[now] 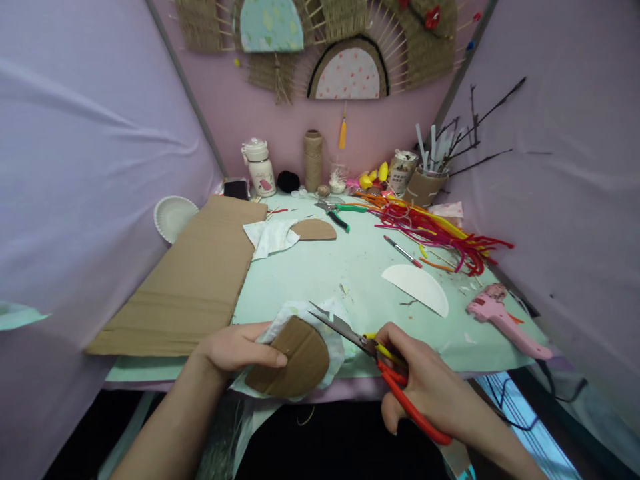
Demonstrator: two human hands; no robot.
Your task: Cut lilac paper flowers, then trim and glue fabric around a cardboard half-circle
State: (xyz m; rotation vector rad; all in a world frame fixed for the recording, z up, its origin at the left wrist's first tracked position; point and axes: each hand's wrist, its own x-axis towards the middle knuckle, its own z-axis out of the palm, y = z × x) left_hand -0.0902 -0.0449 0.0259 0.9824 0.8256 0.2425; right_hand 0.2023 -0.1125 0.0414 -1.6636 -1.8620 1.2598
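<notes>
My left hand (240, 350) pinches a half-round piece of cardboard (300, 360) together with pale patterned fabric (285, 313), the thumb lying on top of the cardboard. Fabric shows beyond the cardboard along its curved edge. In my right hand (425, 380) are scissors (410, 407) with red and yellow handles. Their blades are parted and point up and left, over the fabric's right edge near the cardboard's curve. Whether the lower blade touches the fabric, I cannot tell. Both hands are at the table's front edge.
A large cardboard sheet (195, 287) covers the table's left side. Farther back lie a cardboard half-disc (317, 230), fabric (270, 237) and pliers (340, 217). To the right are a white half-disc (420, 287), a pen (403, 251), pipe cleaners (430, 230) and a pink glue gun (505, 320).
</notes>
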